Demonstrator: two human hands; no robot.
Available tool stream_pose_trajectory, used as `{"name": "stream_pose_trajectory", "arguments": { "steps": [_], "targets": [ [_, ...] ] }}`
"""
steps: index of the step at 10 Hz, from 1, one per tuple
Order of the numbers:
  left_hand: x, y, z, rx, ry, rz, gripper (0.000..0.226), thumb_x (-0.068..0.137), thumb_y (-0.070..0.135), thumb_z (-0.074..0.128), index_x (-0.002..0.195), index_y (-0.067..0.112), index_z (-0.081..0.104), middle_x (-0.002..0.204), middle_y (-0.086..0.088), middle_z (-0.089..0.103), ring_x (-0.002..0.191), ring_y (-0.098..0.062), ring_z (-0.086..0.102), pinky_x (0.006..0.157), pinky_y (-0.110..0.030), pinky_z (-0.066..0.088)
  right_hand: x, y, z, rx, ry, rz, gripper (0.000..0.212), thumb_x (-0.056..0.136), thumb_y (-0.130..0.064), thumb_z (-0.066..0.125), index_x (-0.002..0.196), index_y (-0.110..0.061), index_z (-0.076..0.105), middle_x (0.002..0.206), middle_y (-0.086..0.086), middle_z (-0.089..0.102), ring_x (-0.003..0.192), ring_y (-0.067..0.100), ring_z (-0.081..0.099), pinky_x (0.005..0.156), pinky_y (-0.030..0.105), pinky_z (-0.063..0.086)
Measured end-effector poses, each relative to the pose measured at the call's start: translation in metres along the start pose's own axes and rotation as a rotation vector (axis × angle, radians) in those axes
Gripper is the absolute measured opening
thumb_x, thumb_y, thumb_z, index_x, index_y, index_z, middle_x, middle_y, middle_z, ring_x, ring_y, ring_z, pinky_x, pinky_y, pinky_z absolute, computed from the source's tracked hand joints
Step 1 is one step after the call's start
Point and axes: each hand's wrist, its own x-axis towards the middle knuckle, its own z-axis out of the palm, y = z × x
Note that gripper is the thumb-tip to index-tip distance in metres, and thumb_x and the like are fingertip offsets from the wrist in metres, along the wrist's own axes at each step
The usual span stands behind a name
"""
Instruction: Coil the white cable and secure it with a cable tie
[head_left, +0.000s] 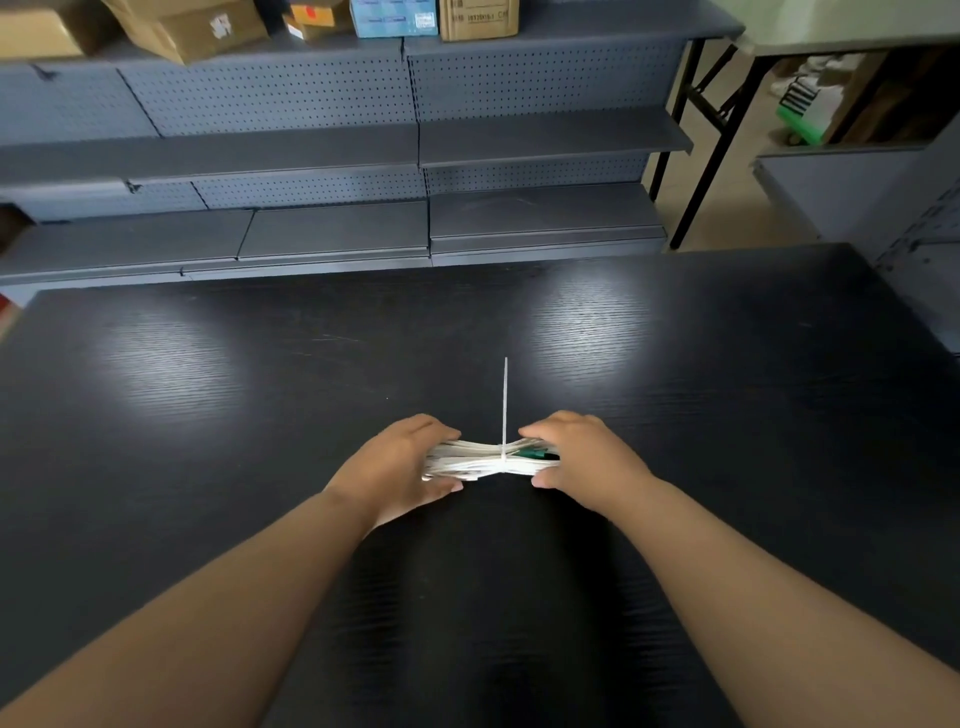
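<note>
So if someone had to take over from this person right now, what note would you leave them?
Left hand: grips the left end of the coiled white cable.
Right hand: grips the right end, where a green piece shows among the strands.
Cable tie: looped round the bundle's pinched middle, long tail pointing away over the black table.
Done: the cable is coiled and the tie looks tight.
Left: probably check that it holds, deal with the tail, then set the bundle down.
</note>
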Motion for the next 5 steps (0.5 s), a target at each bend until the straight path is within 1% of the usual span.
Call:
{"name": "stream_pose_trajectory", "arguments": {
  "steps": [1, 2, 3, 4, 5],
  "targets": [
    [-0.003, -0.011, -0.004, -0.016, 0.037, -0.061, 0.057, 0.079, 0.032, 0.071, 0.132, 0.023, 0.049, 0.129, 0.008, 0.050, 0.118, -0.010, 0.049, 0.102, -0.020, 0.035, 0.006, -0.009, 0.006, 0.033, 0.053, -0.002, 0.055, 0.085, -0.019, 0.064, 0.135, -0.028, 0.044, 0.135, -0.005, 0.045, 0.122, 0.021, 0.039, 0.102, 0.034, 0.038],
    [-0.005, -0.016, -0.007, -0.014, 0.063, -0.105, 0.055, 0.080, 0.031, 0.071, 0.131, 0.024, 0.050, 0.129, 0.011, 0.051, 0.118, -0.009, 0.048, 0.100, -0.019, 0.035, 0.012, -0.015, 0.010, 0.046, 0.066, -0.007, 0.055, 0.085, -0.018, 0.063, 0.136, -0.027, 0.044, 0.135, -0.005, 0.046, 0.121, 0.020, 0.043, 0.102, 0.036, 0.040],
    [-0.006, -0.020, -0.007, -0.027, 0.087, -0.131, 0.051, 0.081, 0.028, 0.070, 0.128, 0.024, 0.052, 0.126, 0.010, 0.053, 0.113, -0.009, 0.051, 0.097, -0.020, 0.038, 0.019, -0.016, 0.011, 0.042, 0.066, -0.017, 0.056, 0.085, -0.018, 0.064, 0.136, -0.027, 0.044, 0.134, -0.004, 0.047, 0.120, 0.020, 0.044, 0.102, 0.036, 0.040],
    [-0.008, -0.018, -0.006, -0.064, 0.092, -0.154, 0.049, 0.081, 0.027, 0.070, 0.127, 0.023, 0.053, 0.126, 0.009, 0.054, 0.112, -0.010, 0.052, 0.097, -0.023, 0.041, 0.020, -0.017, 0.012, 0.056, 0.056, -0.023, 0.056, 0.084, -0.018, 0.066, 0.135, -0.027, 0.045, 0.133, -0.004, 0.048, 0.120, 0.019, 0.046, 0.102, 0.036, 0.041],
    [-0.007, -0.017, -0.006, -0.096, 0.100, -0.179, 0.054, 0.081, 0.029, 0.070, 0.131, 0.025, 0.050, 0.131, 0.008, 0.052, 0.117, -0.011, 0.050, 0.101, -0.023, 0.038, 0.019, -0.012, 0.009, 0.108, 0.059, -0.010, 0.060, 0.082, -0.019, 0.068, 0.136, -0.027, 0.044, 0.133, -0.003, 0.048, 0.120, 0.018, 0.046, 0.104, 0.034, 0.039]
  ]
}}
